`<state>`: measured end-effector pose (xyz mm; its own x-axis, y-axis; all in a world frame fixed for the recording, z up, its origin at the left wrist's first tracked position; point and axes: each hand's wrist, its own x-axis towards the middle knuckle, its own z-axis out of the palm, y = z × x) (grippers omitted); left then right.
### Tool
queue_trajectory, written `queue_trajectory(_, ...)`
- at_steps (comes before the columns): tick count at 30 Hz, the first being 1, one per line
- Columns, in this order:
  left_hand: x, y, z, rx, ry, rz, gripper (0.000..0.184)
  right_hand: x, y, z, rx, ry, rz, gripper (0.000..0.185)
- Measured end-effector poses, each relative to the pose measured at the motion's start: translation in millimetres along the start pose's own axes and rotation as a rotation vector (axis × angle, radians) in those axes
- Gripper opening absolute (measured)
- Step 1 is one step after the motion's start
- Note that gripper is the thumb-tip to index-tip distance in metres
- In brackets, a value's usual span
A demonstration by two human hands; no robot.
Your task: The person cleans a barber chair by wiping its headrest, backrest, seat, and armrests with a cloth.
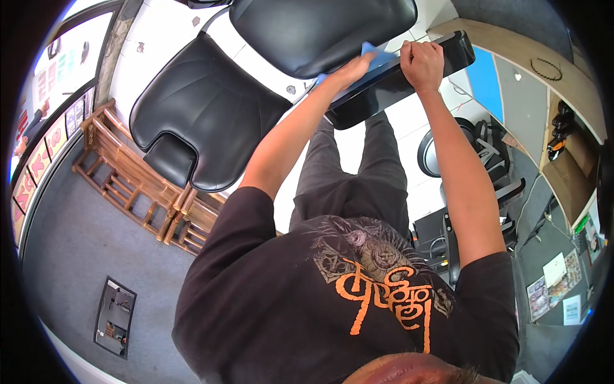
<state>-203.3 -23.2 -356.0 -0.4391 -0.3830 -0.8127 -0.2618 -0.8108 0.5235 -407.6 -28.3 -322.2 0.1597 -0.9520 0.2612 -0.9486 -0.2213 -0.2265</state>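
A black leather chair seat [211,115] stands at the left, with its backrest [320,32] at the top. In front of me is a long glossy black padded piece [396,86], tilted up to the right. My right hand [423,65] is closed over its upper edge near the right end. My left hand [352,72] presses a blue cloth [382,59] at the piece's far side, close to the backrest. Part of the cloth is hidden behind the hand and the piece.
A bamboo bench [131,176] stands at the left by the window. To the right are a round stool seat [430,153] and a curved wooden counter [511,54] with a bracelet on it. Papers [554,269] lie at the far right. White tiles [409,137] cover the floor.
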Motion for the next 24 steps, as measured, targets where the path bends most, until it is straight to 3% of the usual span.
queue_trajectory(3,61.3,10.9,12.8,-0.601,0.023,0.295,0.064,-1.7,1.4,2.9,-0.023,-0.030,-0.002,0.033)
queue_trajectory(6,5.1,66.6,9.1,-0.833,0.043,0.446,0.060,-1.7,-1.2,-0.4,-0.026,-0.039,-0.006,0.033)
queue_trajectory(7,-9.9,74.0,2.8,-0.743,0.133,0.415,0.064,-1.6,-0.7,1.6,-0.018,-0.022,-0.006,0.033)
queue_trajectory(10,-14.1,57.0,-22.0,-0.894,0.201,0.578,0.066,-0.1,-0.8,1.7,-0.004,-0.005,-0.002,0.033)
queue_trajectory(14,-54.8,46.8,-35.5,-0.931,0.199,0.629,0.070,0.5,-1.4,-0.9,-0.001,-0.019,-0.001,0.033)
queue_trajectory(22,-118.9,23.2,-10.7,-1.127,0.127,0.621,0.064,-0.6,-1.8,-1.0,0.022,0.032,-0.012,0.035)
queue_trajectory(24,-131.5,23.8,4.5,-1.097,0.240,0.608,0.064,0.4,-2.6,0.2,0.027,0.060,-0.018,0.036)
